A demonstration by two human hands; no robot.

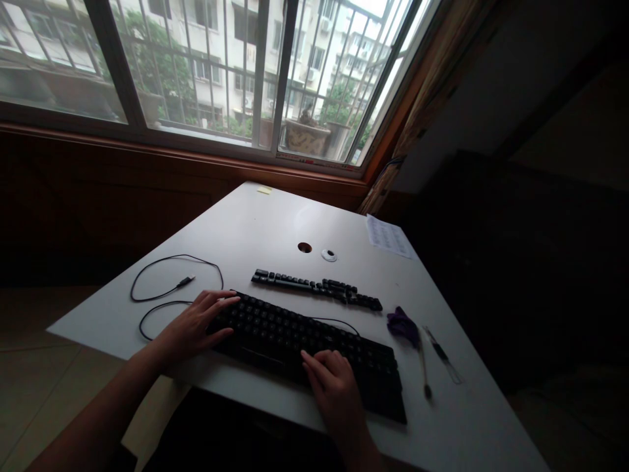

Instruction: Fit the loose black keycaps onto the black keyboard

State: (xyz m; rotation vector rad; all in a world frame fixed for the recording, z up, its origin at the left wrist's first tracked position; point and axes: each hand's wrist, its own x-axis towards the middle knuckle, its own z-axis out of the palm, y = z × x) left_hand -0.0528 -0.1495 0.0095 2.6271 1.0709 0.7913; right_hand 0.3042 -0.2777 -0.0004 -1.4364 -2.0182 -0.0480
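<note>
A black keyboard [275, 332] lies at a slant near the front edge of the white table. Across its left end rests my left hand [199, 321], fingers stretched over the top corner and thumb apart over the lower rows. My right hand [334, 383] is over the front part of the keyboard, right of the middle. Its fingers are curled with thumb and forefinger together; whatever may be between them is hidden. Behind the keyboard, loose black keycaps [295, 282] stand in a long row. A dark cable [142, 298] with a USB plug [185, 282] loops out on the left.
To the right lie a purple cloth [403, 326], a thin brush [425, 373] and a wire tool with a dark handle [442, 354]. Farther back are a round hole [304, 248], its cover [329, 255], a printed sheet [389, 236] and a yellow note [264, 190]. A window is beyond the table.
</note>
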